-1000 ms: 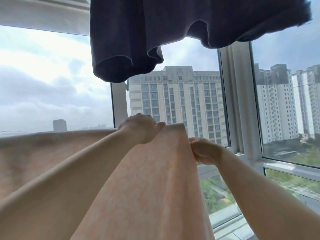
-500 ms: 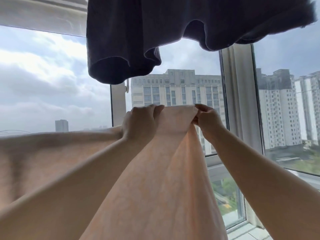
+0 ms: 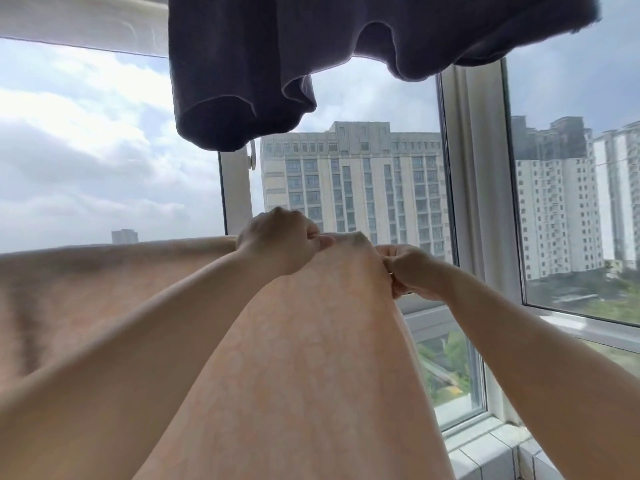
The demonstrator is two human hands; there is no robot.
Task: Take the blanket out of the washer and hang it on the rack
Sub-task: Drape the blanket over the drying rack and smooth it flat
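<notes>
the peach-coloured blanket (image 3: pixel 294 358) takes up most of the lower half of the frame, stretched out flat from the left edge toward the centre and then dropping in long folds down the middle to the bottom edge. its top edge runs roughly level across the left side, about halfway up the picture, but whatever it's draped over is hidden by the cloth so i can't tell what's under there. coming in from the lower left, the left hand (image 3: pixel 280 242) sits at the centre of the frame with its fingers curled tight over the top edge of the blanket, thumb tucked against the fabric. just to the right of it, with a small hump of cloth between the two, the right hand (image 3: pixel 412 271) comes in from the lower right and has its fingers pinched on the blanket's right-hand edge. up top, a dark grey garment (image 3: pixel 311 57) hangs down from the upper edge, sagging low at centre-left, well above both hands and not touching the blanket. behind everything is a big window (image 3: pixel 481 202) with white frames, cloudy sky on the left, a tall pale apartment block (image 3: pixel 353 188) in the middle and more towers at the far right.
</notes>
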